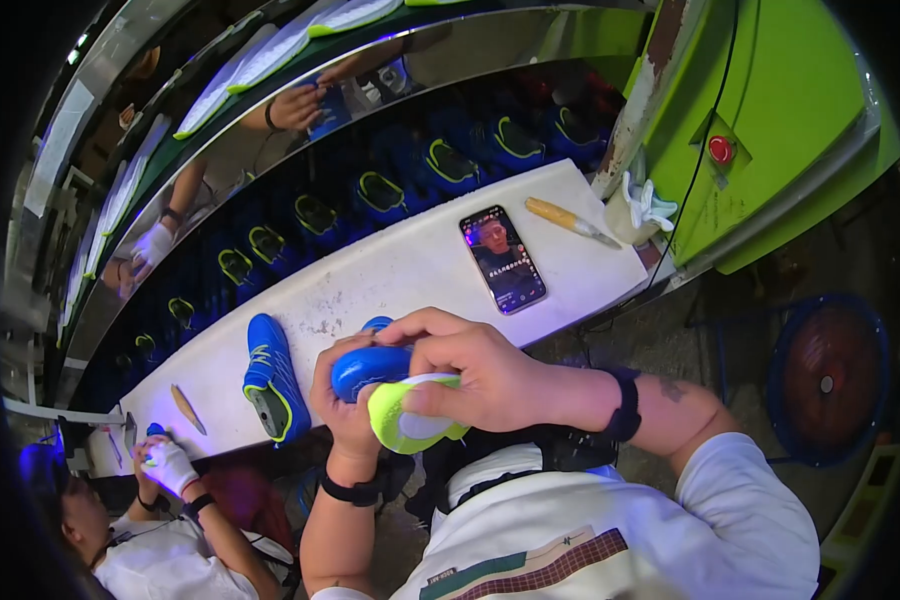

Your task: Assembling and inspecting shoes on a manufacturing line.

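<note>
Blue shoe upper (370, 370) is located at the centre of the frame, at the near edge of the white desk (400, 270), with the fingers of the left hand (338, 405) curled around its side. The fingers of the right hand (480, 375) hold the yellow-green and white sole (415, 425) against or just beside it, thumb on the sole's face. The step in hand appears to be fitting sole to upper; the next move calls for aligned edges and firm, even pressure.
</note>
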Tool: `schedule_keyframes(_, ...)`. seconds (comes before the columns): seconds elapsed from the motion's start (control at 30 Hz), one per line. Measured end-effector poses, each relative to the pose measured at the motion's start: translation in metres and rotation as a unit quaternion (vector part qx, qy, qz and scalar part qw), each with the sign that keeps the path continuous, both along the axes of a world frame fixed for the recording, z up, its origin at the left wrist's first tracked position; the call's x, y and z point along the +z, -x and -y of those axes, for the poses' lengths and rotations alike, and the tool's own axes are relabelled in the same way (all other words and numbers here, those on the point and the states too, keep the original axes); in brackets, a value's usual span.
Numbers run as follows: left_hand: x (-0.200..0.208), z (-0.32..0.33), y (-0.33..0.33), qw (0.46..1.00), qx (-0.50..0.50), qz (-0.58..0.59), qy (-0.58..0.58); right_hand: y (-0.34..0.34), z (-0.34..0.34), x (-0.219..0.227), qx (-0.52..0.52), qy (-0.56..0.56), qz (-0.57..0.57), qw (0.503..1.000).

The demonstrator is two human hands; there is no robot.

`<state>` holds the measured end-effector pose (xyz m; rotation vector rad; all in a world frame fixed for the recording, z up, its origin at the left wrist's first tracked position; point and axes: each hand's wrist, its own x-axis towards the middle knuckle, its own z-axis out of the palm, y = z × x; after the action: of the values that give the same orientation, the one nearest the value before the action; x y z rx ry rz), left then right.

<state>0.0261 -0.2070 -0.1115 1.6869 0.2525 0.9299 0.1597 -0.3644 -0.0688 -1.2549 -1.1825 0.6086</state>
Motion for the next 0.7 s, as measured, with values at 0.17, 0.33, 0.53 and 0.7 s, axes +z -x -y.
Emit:
schedule_keyframes(0.17, 0.028, 0.025, 0.026, 0.984, 0.120, -0.078, -0.102, -0.007, 0.005, -0.003, 0.013, 0.037, -0.027, 0.999)
schedule_keyframes(0.33, 0.039, 0.049, 0.040, 0.978, 0.052, -0.125, -0.158, -0.005, 0.010, -0.003, -0.019, 0.021, 0.001, 1.000)
schedule_keyframes(0.53, 0.032, 0.053, 0.051, 0.983, 0.031, -0.128, -0.126, 0.006, 0.022, -0.013, -0.022, -0.015, -0.036, 0.999)
schedule_keyframes(0.7, 0.034, 0.050, 0.065, 0.977, -0.014, -0.103, -0.186, 0.012, 0.034, -0.006, -0.007, 0.013, 0.108, 0.994)
